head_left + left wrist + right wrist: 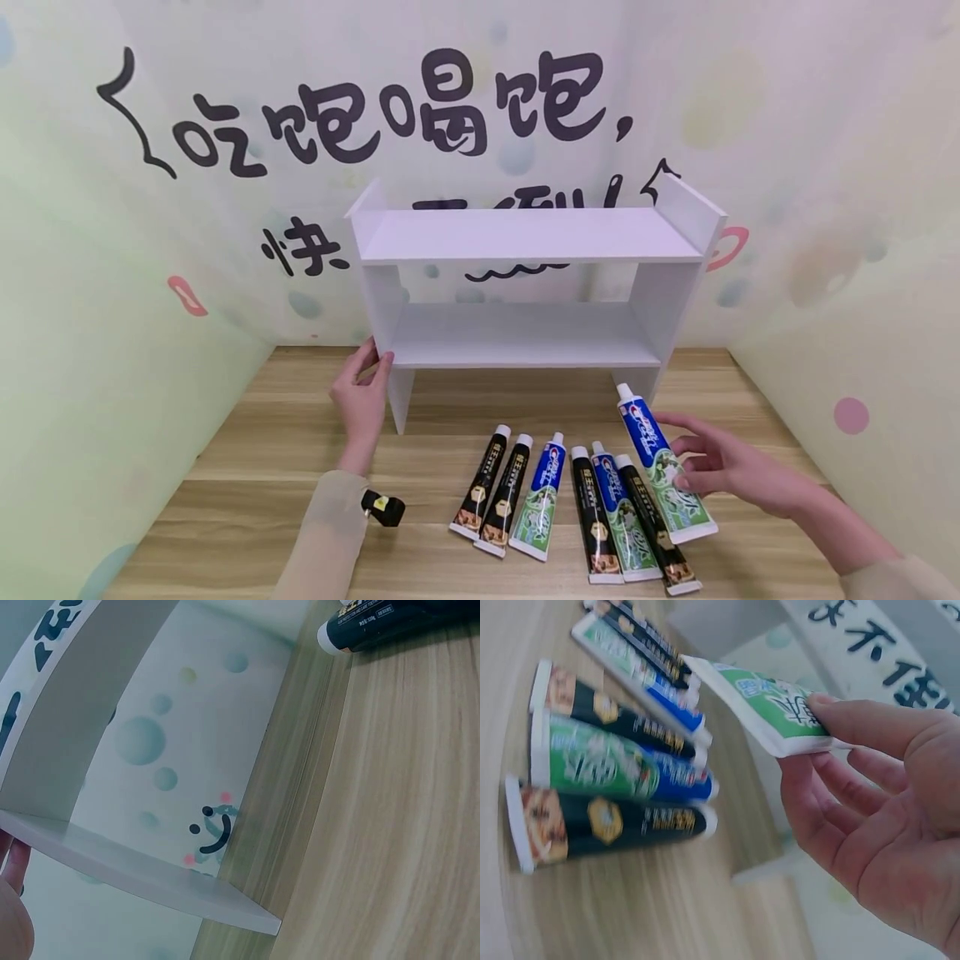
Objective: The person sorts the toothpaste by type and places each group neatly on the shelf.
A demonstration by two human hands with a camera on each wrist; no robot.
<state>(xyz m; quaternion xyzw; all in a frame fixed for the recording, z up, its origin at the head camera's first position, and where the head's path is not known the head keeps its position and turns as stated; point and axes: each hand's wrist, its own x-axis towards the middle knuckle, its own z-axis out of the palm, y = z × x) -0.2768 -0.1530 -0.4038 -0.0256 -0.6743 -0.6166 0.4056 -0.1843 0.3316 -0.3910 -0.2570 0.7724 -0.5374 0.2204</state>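
In the head view a white two-tier shelf [525,335] stands on the wooden table. My left hand [362,392] grips the shelf's left side panel near its lower board. At the right, my right hand [723,467] pinches a blue and green toothpaste tube [663,467], raised above the table with its cap toward the shelf. The right wrist view shows the thumb on top of this tube [769,705] and fingers beneath. Nearest below it lies a black toothpaste tube [656,521], beside a blue and green tube [624,517] and another black tube [595,517].
Left of these, two black toothpaste tubes [482,482] [507,498] and a blue and green tube [540,500] lie in front of the shelf. Behind the shelf rises a wall [480,33] printed with large dark characters. Side walls flank the wooden table [247,450].
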